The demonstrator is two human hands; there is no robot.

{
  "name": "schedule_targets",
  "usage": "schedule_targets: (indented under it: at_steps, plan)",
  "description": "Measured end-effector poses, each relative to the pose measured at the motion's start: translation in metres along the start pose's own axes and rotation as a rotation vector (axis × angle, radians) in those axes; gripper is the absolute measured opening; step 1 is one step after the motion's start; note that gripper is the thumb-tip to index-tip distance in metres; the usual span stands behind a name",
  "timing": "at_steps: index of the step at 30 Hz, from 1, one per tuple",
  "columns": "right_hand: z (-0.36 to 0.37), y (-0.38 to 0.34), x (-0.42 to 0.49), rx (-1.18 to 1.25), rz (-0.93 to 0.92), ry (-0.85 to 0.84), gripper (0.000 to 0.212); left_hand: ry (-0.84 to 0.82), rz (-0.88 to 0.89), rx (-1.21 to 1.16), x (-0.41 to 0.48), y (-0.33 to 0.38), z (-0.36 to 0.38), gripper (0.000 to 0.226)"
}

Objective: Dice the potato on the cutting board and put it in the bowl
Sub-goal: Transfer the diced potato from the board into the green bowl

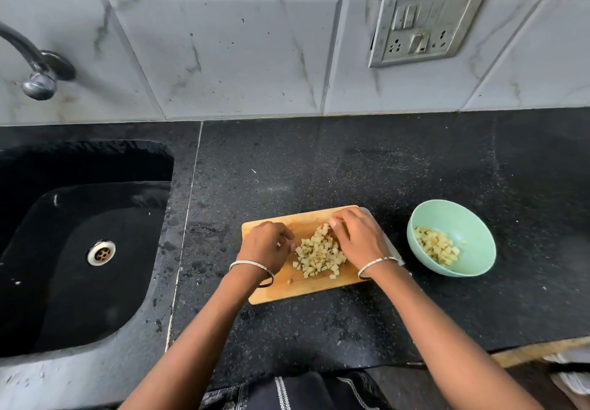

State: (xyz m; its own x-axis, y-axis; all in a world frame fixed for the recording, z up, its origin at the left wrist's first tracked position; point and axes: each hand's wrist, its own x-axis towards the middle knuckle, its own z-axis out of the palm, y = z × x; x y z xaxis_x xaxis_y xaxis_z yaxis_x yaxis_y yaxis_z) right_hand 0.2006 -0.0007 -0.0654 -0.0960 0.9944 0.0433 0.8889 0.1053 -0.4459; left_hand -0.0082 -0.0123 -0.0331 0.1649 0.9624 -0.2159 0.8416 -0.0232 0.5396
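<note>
Your left fingers point(285, 236) are curling inward at the left edge of the diced potato point(319, 255), whether pinching a piece I cannot tell; the pile is sitting mid cutting board point(297, 288); your right fingers point(339, 222) are cupping together against its far right side; you are likely gathering dice; next, carrying them right into the part-filled bowl point(472, 218) is calling for tightly closed palms.

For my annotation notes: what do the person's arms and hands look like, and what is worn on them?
Both forearms are bare, with no sleeves and no gloves. The left hand has a thin silver-coloured metal bangle at the wrist, and the right hand has a matching bangle. A thin dark band shows beside the left one. Rings cannot be made out.
</note>
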Motion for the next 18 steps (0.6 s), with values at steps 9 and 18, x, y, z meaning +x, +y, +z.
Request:
schedule_targets:
  at_steps: [9,18]
  plan:
    - [-0.002,-0.022,-0.029,0.115,-0.070,-0.100,0.033,-0.223,-0.078,0.182,-0.011,-0.004,0.018,0.116]
    - [-0.040,0.008,-0.019,-0.082,0.170,-0.488,0.114,-0.135,-0.026,0.044,-0.003,-0.001,0.026,0.093]
